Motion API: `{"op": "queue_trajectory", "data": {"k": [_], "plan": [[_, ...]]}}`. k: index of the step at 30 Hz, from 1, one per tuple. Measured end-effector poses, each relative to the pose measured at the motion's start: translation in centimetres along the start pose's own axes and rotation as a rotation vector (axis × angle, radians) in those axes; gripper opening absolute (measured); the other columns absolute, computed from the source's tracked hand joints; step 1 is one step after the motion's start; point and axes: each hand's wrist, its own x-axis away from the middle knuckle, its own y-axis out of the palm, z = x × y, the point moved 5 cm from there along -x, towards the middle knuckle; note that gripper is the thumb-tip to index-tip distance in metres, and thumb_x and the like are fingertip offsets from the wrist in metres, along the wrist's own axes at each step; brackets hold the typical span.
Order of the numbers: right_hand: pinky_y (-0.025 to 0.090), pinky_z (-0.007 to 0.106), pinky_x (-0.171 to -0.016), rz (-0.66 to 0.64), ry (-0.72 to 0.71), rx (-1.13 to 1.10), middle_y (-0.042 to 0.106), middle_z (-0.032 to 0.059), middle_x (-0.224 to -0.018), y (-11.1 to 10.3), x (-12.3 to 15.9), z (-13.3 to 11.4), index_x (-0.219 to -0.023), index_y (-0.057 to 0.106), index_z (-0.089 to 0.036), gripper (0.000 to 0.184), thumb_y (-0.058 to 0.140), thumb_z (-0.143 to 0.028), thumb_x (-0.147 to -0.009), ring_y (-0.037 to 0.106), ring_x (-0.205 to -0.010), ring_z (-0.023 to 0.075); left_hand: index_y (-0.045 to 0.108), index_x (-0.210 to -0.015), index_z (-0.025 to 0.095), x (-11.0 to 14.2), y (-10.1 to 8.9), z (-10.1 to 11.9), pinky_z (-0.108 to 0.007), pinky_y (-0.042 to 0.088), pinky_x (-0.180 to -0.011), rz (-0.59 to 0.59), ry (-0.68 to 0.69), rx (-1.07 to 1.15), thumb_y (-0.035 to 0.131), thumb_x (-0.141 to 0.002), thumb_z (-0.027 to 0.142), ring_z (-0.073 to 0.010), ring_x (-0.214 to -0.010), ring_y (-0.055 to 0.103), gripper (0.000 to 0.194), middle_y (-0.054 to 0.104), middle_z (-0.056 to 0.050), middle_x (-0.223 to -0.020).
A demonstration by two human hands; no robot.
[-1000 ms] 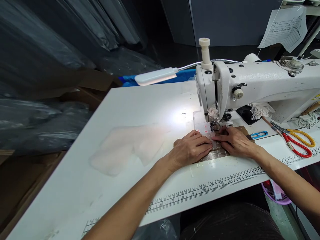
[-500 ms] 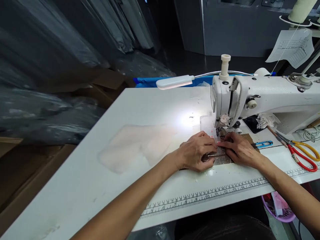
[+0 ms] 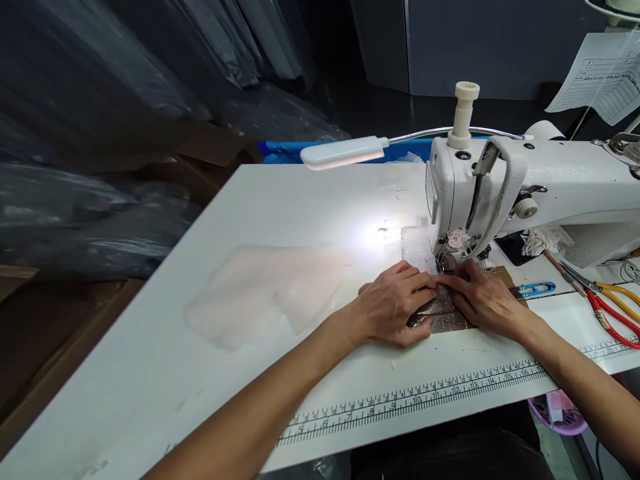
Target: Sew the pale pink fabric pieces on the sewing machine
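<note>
Left hand (image 3: 395, 303), half-curled, held brown cloth (image 3: 441, 304) | right hand (image 3: 490, 297) touched, pinch unclear | machine foot (image 3: 441, 262), cloth's twelve o'clock | flatness mattered

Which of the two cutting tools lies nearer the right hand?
The small blue thread snips, close beside the bare right hand; the metal scissors with red and yellow handles lie farther off.

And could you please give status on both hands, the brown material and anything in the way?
Left hand gripping the brown material; right hand against it, by the needle end of the sewing machine. Blue snips just right of that hand.
</note>
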Motion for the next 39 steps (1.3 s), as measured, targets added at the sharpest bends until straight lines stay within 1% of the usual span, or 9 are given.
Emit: {"op": "queue_trajectory", "data": {"k": [5,10,15,19,25,29,32,35,39], "plan": [[0.057,0.04,-0.078,0.003,0.01,-0.029,0.058,0.0126,-0.104,-0.1,0.1,0.1,-0.132,0.061,-0.021,0.042,0.044,-0.016,-0.094,0.059,-0.086,0.0219,0.068,-0.1,0.014,0.0,0.0,0.0,-0.039,0.049,-0.075,0.023,-0.002,-0.025,0.053,-0.081,0.032,-0.0217,-0.077,0.062,0.03,0.071,-0.01,-0.098],[0.058,0.041,-0.079,0.019,-0.007,-0.045,0.057,0.0127,-0.107,-0.3,0.2,0.1,-0.133,0.061,-0.022,0.042,0.044,-0.016,-0.095,0.059,-0.087,0.0214,0.068,-0.101,0.011,0.1,0.0,-0.1,-0.039,0.048,-0.075,0.02,-0.004,-0.054,0.052,-0.083,0.034,-0.0231,-0.08,0.062,0.033,0.071,-0.012,-0.102],[0.058,0.041,-0.079,0.016,-0.018,-0.05,0.059,0.0117,-0.106,-0.3,0.2,0.2,-0.133,0.061,-0.024,0.042,0.045,-0.017,-0.095,0.06,-0.088,0.0216,0.066,-0.109,0.013,0.1,0.2,-0.4,-0.04,0.047,-0.078,-0.035,-0.046,-0.036,0.052,-0.083,0.036,-0.0246,-0.086,0.062,0.037,0.069,-0.012,-0.11],[0.058,0.042,-0.079,0.022,-0.024,-0.075,0.059,0.0127,-0.107,-0.5,0.3,0.1,-0.13,0.063,-0.022,0.041,0.047,-0.014,-0.094,0.06,-0.091,0.023,0.064,-0.115,0.012,0.0,0.3,-0.6,-0.042,0.046,-0.08,-0.087,-0.068,-0.015,0.053,-0.084,0.035,-0.0262,-0.09,0.061,0.04,0.067,-0.014,-0.117],[0.059,0.042,-0.078,0.033,-0.019,-0.066,0.059,0.0141,-0.111,-0.7,0.1,-0.1,-0.128,0.064,-0.02,0.039,0.044,-0.015,-0.095,0.061,-0.091,0.0234,0.063,-0.117,0.009,-0.1,0.3,-0.9,-0.043,0.046,-0.081,-0.113,-0.104,-0.03,0.051,-0.085,0.036,-0.0275,-0.093,0.06,0.044,0.066,-0.016,-0.119],[0.058,0.04,-0.079,0.051,-0.01,-0.128,0.058,0.0151,-0.114,-0.8,0.3,0.0,-0.129,0.063,-0.019,0.039,0.041,-0.016,-0.097,0.062,-0.091,0.0225,0.062,-0.121,0.009,-0.1,0.4,-1.1,-0.042,0.045,-0.083,-0.134,-0.118,-0.061,0.051,-0.086,0.037,-0.0276,-0.097,0.06,0.046,0.064,-0.016,-0.122],[0.057,0.038,-0.076,0.047,0.039,-0.184,0.061,0.0151,-0.107,-1.1,0.6,0.5,-0.128,0.064,-0.016,0.038,0.042,-0.02,-0.098,0.064,-0.083,0.0212,0.061,-0.122,0.009,-0.2,0.4,-1.2,-0.04,0.044,-0.085,-0.135,-0.118,-0.088,0.05,-0.087,0.038,-0.0268,-0.097,0.06,0.047,0.064,-0.016,-0.123],[0.055,0.035,-0.072,0.016,0.131,-0.232,0.064,0.0112,-0.093,-1.7,0.7,1.2,-0.117,0.069,-0.016,0.034,0.042,-0.023,-0.098,0.063,-0.074,0.0196,0.062,-0.122,0.01,-0.3,0.4,-1.5,-0.04,0.043,-0.084,-0.148,-0.119,-0.107,0.049,-0.089,0.039,-0.0263,-0.096,0.06,0.046,0.064,-0.015,-0.123],[0.051,0.031,-0.071,0.006,0.228,-0.317,0.066,0.0066,-0.085,-2.9,0.4,1.7,-0.093,0.07,-0.018,0.028,0.043,-0.024,-0.095,0.062,-0.076,0.0185,0.064,-0.12,0.008,-0.4,0.5,-1.8,-0.041,0.044,-0.083,-0.16,-0.12,-0.128,0.048,-0.09,0.042,-0.0263,-0.094,0.061,0.047,0.065,-0.016,-0.121]]}}
